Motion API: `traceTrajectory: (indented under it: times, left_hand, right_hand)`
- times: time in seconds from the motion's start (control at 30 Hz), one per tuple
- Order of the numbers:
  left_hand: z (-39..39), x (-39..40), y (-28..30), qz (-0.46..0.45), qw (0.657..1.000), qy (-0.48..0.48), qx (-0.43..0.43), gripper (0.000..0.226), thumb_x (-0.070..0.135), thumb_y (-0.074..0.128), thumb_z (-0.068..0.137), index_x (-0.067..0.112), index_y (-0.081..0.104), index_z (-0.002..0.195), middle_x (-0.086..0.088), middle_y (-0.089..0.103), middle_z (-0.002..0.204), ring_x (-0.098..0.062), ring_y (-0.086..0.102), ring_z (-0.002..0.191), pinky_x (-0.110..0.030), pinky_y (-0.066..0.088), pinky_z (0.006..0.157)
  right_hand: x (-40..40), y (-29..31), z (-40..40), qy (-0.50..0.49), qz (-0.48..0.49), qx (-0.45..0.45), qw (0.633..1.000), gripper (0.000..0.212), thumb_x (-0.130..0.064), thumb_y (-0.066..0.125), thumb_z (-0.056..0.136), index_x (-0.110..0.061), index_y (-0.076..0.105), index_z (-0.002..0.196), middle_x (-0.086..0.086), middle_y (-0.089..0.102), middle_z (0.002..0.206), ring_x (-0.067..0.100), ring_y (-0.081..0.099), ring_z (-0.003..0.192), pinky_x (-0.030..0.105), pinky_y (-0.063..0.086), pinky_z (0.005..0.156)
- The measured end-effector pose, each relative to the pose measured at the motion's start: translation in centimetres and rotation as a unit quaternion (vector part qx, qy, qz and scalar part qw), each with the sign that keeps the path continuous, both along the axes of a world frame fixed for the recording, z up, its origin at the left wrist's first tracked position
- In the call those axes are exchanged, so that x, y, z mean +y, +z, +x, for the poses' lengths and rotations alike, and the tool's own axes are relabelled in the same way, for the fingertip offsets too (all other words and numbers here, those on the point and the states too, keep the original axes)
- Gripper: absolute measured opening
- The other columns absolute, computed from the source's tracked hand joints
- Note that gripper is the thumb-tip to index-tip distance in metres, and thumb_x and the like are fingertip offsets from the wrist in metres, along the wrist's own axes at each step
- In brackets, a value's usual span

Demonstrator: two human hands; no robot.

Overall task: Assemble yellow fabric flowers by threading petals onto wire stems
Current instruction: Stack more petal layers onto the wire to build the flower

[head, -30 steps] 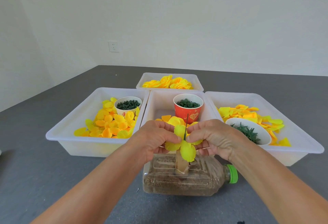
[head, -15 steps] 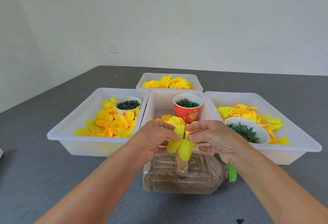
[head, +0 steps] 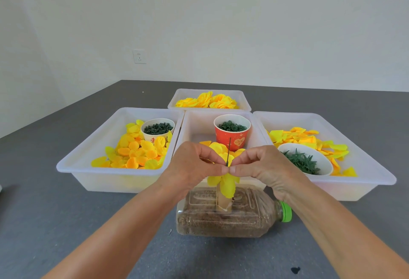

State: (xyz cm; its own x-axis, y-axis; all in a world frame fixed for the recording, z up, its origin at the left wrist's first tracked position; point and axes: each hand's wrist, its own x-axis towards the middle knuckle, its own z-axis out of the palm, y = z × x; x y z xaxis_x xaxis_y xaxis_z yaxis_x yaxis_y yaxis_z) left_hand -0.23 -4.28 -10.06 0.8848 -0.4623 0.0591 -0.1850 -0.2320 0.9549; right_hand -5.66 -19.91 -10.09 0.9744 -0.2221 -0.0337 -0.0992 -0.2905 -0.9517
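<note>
A thin dark wire stem [head: 228,150] stands upright from a cardboard tube [head: 223,201] fixed on a sand-filled plastic bottle [head: 228,221] lying on its side. Yellow fabric petals [head: 226,184] are threaded on the stem and droop over the tube. My left hand [head: 194,166] and my right hand [head: 263,168] meet at the stem, thumb and forefinger of each pinching the petals where the wire passes through. The stem's lower part is hidden by petals and fingers.
Several white trays stand behind the bottle: the left tray [head: 73,163] holds loose petals and a white cup of green bits [head: 157,128], the middle tray has a red cup [head: 232,131], the right tray [head: 376,168] petals and a bowl of green leaves [head: 305,161], the far tray [head: 209,100] finished flowers.
Both hands have closed in toward the stem until their fingertips touch at it. The petals have slid lower on the wire and now hang folded down over the tube.
</note>
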Motion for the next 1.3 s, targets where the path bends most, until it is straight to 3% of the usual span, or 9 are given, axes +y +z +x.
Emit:
traceTrajectory:
  times: [0.17,0.37,0.5,0.63,0.73,0.83,1.0,1.1,1.3]
  left_hand:
    - [0.2,0.1,0.3,0.017,0.999,-0.022,-0.016,0.012,0.002,0.081,0.066,0.011,0.072,0.067,-0.027,0.067,0.092,-0.022,0.057,0.077,-0.044,0.051,0.083]
    - [0.6,0.3,0.3,0.044,0.996,-0.057,-0.046,0.013,0.003,0.079,0.069,0.013,0.071,0.067,-0.019,0.069,0.090,-0.025,0.062,0.084,-0.040,0.051,0.083]
    - [0.9,0.4,0.6,0.054,0.994,-0.086,-0.046,0.018,0.003,0.078,0.070,0.018,0.070,0.063,-0.021,0.069,0.090,-0.020,0.059,0.080,-0.043,0.049,0.084]
    - [1.4,0.5,0.5,0.043,0.990,-0.127,-0.042,0.017,0.001,0.077,0.071,0.016,0.071,0.065,-0.017,0.070,0.088,-0.029,0.063,0.084,-0.042,0.050,0.085]
    - [2.0,0.6,0.3,0.027,0.986,-0.162,-0.022,0.017,-0.002,0.075,0.071,0.014,0.071,0.067,-0.012,0.071,0.085,-0.028,0.064,0.086,-0.038,0.051,0.084]
    - [2.7,0.5,0.1,0.010,0.980,-0.197,0.003,0.019,-0.004,0.074,0.072,0.014,0.072,0.069,-0.010,0.071,0.085,-0.021,0.062,0.084,-0.034,0.051,0.082]
    - [4.0,0.6,0.2,-0.005,0.966,-0.258,0.030,0.021,-0.007,0.071,0.075,0.014,0.073,0.074,-0.015,0.068,0.090,-0.025,0.061,0.089,-0.036,0.050,0.087]
    - [4.9,0.9,0.5,0.015,0.953,-0.302,0.020,0.019,-0.010,0.063,0.080,0.001,0.071,0.093,-0.015,0.066,0.097,-0.020,0.060,0.092,-0.025,0.051,0.083]
    - [7.7,-0.6,-0.3,0.024,0.984,-0.175,-0.017,0.021,-0.011,0.057,0.083,0.002,0.071,0.090,0.000,0.068,0.081,-0.005,0.062,0.076,-0.018,0.050,0.075]
  right_hand:
    - [-0.2,0.0,0.3,0.007,0.005,0.025,1.000,0.015,-0.006,0.081,0.065,-0.015,0.069,0.064,-0.011,0.063,0.052,-0.007,0.053,0.047,0.014,0.038,0.056]
    - [-0.4,0.2,0.6,0.012,0.001,0.040,0.999,0.014,-0.004,0.081,0.065,-0.012,0.069,0.064,-0.006,0.060,0.054,0.007,0.050,0.057,0.020,0.041,0.061]
    - [-0.8,0.8,0.9,0.049,-0.009,0.055,0.997,0.011,-0.006,0.079,0.069,-0.013,0.070,0.067,-0.006,0.062,0.060,0.004,0.053,0.060,0.020,0.042,0.063]
    - [-3.0,2.4,3.8,-0.008,0.003,-0.017,1.000,0.009,-0.014,0.076,0.075,-0.018,0.070,0.069,-0.001,0.068,0.073,0.008,0.059,0.069,0.021,0.048,0.065]
    - [-4.4,2.2,7.7,-0.076,-0.068,-0.067,0.993,0.009,-0.010,0.073,0.079,-0.012,0.069,0.071,0.000,0.063,0.068,0.011,0.054,0.065,0.020,0.043,0.059]
    - [-5.4,1.0,11.8,-0.086,-0.199,-0.066,0.974,0.005,-0.010,0.070,0.081,-0.006,0.072,0.082,0.006,0.067,0.081,0.016,0.058,0.078,0.025,0.042,0.066]
    - [-6.9,-1.0,16.7,-0.063,-0.401,0.012,0.914,0.020,-0.007,0.058,0.084,-0.002,0.073,0.096,0.011,0.071,0.101,0.024,0.063,0.097,0.032,0.050,0.086]
    - [-7.4,-1.9,18.6,-0.057,-0.452,0.046,0.889,0.023,-0.009,0.056,0.085,-0.005,0.071,0.103,0.010,0.069,0.107,0.023,0.062,0.100,0.032,0.050,0.089]
    - [-7.2,-2.2,20.8,-0.030,-0.554,0.107,0.825,0.026,-0.023,0.061,0.086,-0.014,0.068,0.109,0.002,0.067,0.110,0.019,0.060,0.103,0.030,0.050,0.091]
